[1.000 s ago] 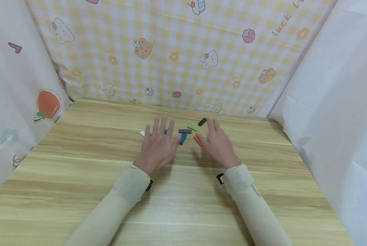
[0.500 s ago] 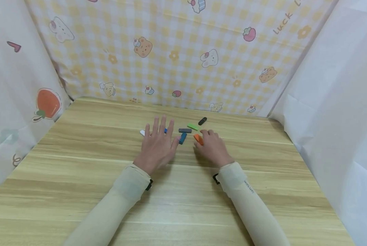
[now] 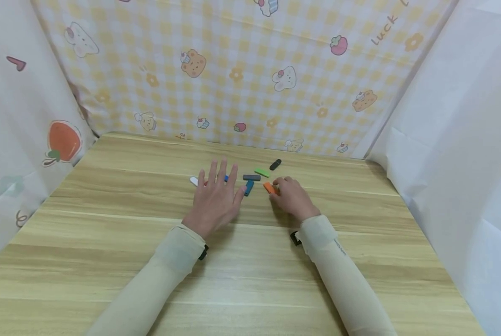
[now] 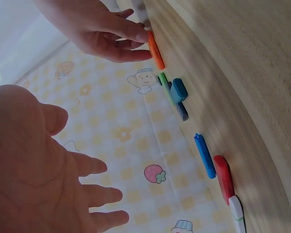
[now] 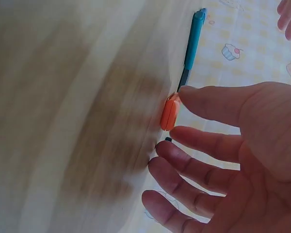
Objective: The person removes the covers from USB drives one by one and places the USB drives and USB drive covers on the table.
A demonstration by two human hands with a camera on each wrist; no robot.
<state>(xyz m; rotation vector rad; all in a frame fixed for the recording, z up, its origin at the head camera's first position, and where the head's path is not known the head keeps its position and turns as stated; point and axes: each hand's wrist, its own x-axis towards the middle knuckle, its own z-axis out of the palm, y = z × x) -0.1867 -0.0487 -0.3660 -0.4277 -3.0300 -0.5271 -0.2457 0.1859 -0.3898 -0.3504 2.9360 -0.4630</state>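
Observation:
My right hand (image 3: 294,200) has its thumb and index finger on the two ends of an orange USB flash drive (image 3: 269,187), which lies on the table. In the right wrist view, both fingertips touch the orange drive (image 5: 169,114), while the other fingers stay apart from it. The left hand (image 3: 214,205) hovers palm down with spread, straight fingers and holds nothing. Partly behind it are a blue drive (image 3: 226,178), a red drive (image 4: 224,179) and a white drive (image 3: 194,181). Beside the left thumb lies a teal drive (image 3: 249,188).
Between and beyond the hands lie a grey drive (image 3: 251,177), a green drive (image 3: 262,172) and a black drive (image 3: 275,164). The wooden table (image 3: 250,275) meets a yellow checked curtain (image 3: 233,102) at the back. White cloth (image 3: 452,140) hangs on the right side.
The right hand has drawn back from near the black drive, and its thumb and index finger have come to the orange drive. The left hand has stayed in place.

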